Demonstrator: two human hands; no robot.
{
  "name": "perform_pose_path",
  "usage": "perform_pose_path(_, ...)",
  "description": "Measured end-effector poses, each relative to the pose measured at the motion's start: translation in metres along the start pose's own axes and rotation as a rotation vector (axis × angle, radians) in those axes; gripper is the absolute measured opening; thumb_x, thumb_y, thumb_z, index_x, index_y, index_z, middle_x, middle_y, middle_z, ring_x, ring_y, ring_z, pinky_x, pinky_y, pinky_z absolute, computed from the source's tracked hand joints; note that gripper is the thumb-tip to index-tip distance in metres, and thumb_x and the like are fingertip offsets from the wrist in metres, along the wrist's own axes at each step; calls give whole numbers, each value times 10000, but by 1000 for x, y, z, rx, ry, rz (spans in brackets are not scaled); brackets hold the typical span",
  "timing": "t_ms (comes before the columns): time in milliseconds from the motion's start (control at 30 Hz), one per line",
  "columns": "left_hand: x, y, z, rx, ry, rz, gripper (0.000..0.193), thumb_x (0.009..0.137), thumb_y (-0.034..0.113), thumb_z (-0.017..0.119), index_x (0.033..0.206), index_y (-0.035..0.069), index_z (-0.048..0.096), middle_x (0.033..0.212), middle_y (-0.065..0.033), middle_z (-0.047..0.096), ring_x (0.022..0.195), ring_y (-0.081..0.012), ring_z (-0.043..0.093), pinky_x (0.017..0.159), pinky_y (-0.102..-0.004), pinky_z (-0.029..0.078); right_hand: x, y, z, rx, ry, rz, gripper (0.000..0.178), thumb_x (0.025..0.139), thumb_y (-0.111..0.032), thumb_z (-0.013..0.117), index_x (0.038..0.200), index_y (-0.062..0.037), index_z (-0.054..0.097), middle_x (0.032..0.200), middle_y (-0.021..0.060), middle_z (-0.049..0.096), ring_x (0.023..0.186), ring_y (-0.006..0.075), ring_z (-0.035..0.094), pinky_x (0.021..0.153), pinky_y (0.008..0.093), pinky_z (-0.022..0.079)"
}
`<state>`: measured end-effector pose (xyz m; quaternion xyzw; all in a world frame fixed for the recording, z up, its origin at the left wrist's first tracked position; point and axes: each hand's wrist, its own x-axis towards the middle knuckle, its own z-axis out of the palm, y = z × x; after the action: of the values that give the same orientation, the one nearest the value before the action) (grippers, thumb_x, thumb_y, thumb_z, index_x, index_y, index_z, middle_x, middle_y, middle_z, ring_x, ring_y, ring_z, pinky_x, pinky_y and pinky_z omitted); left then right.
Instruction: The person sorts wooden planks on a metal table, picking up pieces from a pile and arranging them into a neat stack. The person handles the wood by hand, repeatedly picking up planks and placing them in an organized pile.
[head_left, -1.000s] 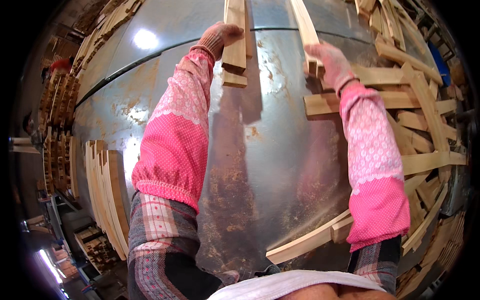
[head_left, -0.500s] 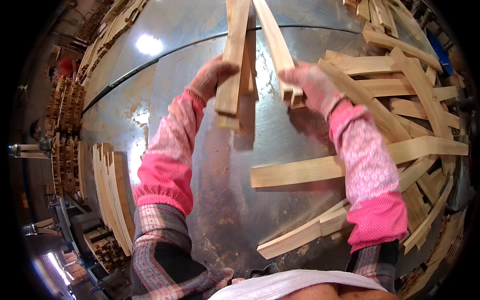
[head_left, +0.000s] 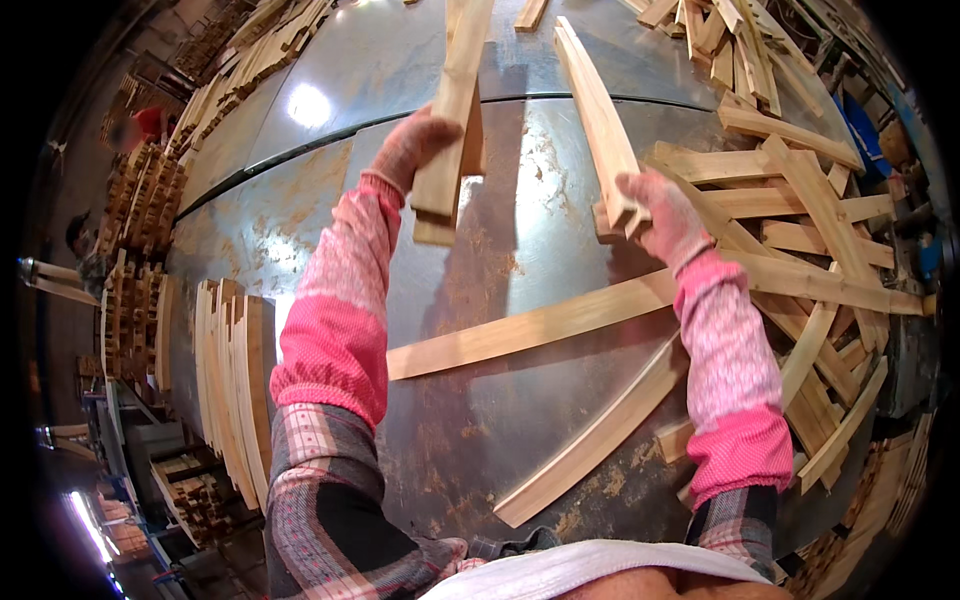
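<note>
While both hands keep their grip, the gap between the two lots of wood has opened up: far ends nearly met half a second ago, now well apart. Left hand (head_left: 415, 145) is closed on the left boards (head_left: 450, 130), at least two, one over the other, thumb across the top. Right hand (head_left: 665, 215) is wrapped round the near end of the right boards (head_left: 600, 120); exact count unclear. Both lots are over the middle of the metal table (head_left: 330, 240), likely lifted, judging by the shadows.

Also changed: the long board (head_left: 540, 325) under the right forearm now reaches further left, its end by the left sleeve (head_left: 325, 345). Nearer the body, a curved board (head_left: 590, 440) shows more of its length. Loose pile (head_left: 828, 230) on the right, neat row (head_left: 230, 370) on the left. So nothing held is set down yet; handling is mid-way.
</note>
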<state>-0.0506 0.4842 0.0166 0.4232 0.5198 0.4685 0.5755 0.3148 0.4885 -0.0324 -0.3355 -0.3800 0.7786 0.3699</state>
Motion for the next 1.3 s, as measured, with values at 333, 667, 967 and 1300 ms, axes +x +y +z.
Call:
perform_pose_path(333, 98, -36, -6, -152, 13, -58, 610, 872, 346, 736, 1267, -87, 568, 974, -208, 712, 722, -264, 736, 649, -352, 652, 118, 15, -25, 266, 125, -40, 565, 982, -250, 665, 1366, 101, 446, 1183, 270, 616, 1011, 378, 681, 793, 480, 643)
perform_pose_path(667, 134, -87, -14, -343, -115, -69, 546, 861, 309, 738, 1234, -71, 616, 1044, -209, 722, 842, -301, 728, 753, -408, 630, 163, 18, -41, -71, -1, -44, 529, 930, -331, 753, 1285, 2, 546, 1070, 187, 675, 821, 278, 720, 711, 407, 639)
perform_pose_path(967, 49, -98, 8, -582, -114, -91, 422, 876, 293, 704, 1122, -51, 693, 898, -156, 763, 718, -255, 751, 622, -336, 651, 92, 2, -19, -24, -11, 109, 452, 933, -282, 714, 1256, -20, 536, 1010, 153, 665, 793, 275, 699, 644, 427, 614)
perform_pose_path(1300, -252, -93, 34, -566, 115, -239, 804, 761, 245, 731, 1477, -3, 465, 1246, -146, 671, 971, -256, 717, 823, -368, 626, -145, 27, 32, 70, -178, 330, 678, 856, -234, 767, 1398, 17, 447, 1009, 174, 653, 760, 270, 709, 597, 396, 636)
